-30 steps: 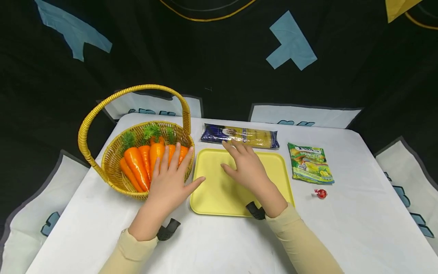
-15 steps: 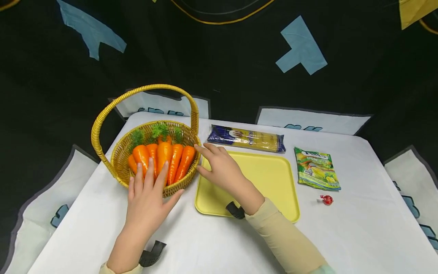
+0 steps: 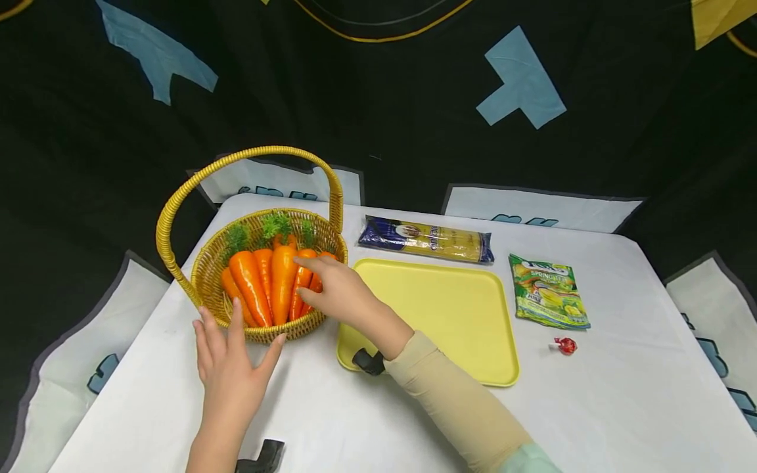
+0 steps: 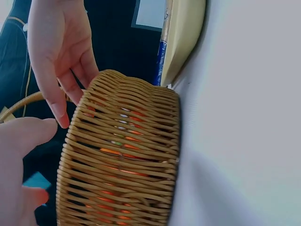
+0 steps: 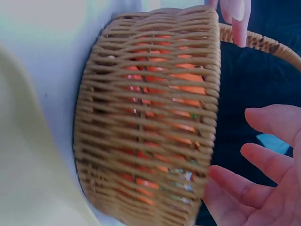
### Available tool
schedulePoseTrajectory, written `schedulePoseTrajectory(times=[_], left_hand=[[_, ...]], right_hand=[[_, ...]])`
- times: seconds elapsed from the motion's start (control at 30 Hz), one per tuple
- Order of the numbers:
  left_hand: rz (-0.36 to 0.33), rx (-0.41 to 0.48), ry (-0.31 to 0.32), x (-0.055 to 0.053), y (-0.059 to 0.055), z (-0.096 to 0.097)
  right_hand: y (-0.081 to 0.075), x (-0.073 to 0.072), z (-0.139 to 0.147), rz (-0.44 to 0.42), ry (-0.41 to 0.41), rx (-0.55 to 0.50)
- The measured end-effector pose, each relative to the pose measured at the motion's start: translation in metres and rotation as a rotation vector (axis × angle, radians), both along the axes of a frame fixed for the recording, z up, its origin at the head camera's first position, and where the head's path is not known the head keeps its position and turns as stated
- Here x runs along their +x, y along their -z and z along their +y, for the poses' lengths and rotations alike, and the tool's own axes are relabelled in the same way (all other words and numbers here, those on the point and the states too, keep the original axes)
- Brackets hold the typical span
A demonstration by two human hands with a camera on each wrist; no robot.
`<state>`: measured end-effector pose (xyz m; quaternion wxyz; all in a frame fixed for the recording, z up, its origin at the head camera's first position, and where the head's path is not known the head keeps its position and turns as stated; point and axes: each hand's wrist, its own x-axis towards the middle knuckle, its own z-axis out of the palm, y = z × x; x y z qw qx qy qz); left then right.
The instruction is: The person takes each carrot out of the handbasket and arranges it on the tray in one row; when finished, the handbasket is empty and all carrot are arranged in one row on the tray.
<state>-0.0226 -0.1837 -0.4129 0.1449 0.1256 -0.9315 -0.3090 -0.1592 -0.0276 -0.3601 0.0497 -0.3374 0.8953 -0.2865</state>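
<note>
In the head view, bright, even light fills the white surface (image 3: pixel 627 394), while the black backdrop (image 3: pixel 384 98) stays deep and dark. Soft, faint shadows lie beneath the beige sleeve (image 3: pixel 455 401). Small white highlights shine on the glossy carrots (image 3: pixel 250 286), and glints cross the pasta packet (image 3: pixel 426 240). The wrist views look cooler and hazier: in the left one, the wicker basket (image 4: pixel 122 155) is fairly clear against a washed-out surface; in the right one, its weave softens and the tray (image 5: pixel 28 155) blurs at left.

Room above left carrots (image 3: pixel 251 286) — handle arch (image 3: pixel 266 150) probably blocks far side.
</note>
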Motion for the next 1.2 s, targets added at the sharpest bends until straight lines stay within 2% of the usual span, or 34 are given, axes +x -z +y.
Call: schedulePoseTrajectory(times=[0.23, 0.33, 0.43, 0.63, 0.9, 1.03, 1.2], left_hand=[[0.005, 0.219, -0.049, -0.006, 0.009, -0.005], [-0.003, 0.321, -0.054, -0.008, 0.012, -0.007], [-0.004, 0.385, -0.051, -0.009, 0.016, -0.007], [0.03, 0.438, -0.051, -0.011, 0.019, -0.007], [0.024, 0.471, -0.074, -0.011, 0.022, -0.007], [0.044, 0.471, -0.068, -0.011, 0.025, -0.007], [0.079, 0.457, -0.06, -0.012, 0.028, -0.008]], right_hand=[[0.008, -0.009, -0.018, -0.18, 0.006, -0.021], [0.01, -0.012, -0.024, -0.212, 0.018, -0.003], [0.012, -0.015, -0.029, -0.232, 0.027, 0.0], [0.015, -0.023, -0.039, -0.287, 0.039, -0.055], [0.019, -0.032, -0.052, -0.361, -0.042, -0.064], [0.022, -0.032, -0.056, -0.352, -0.081, -0.051], [0.024, -0.029, -0.058, -0.332, -0.057, -0.055]])
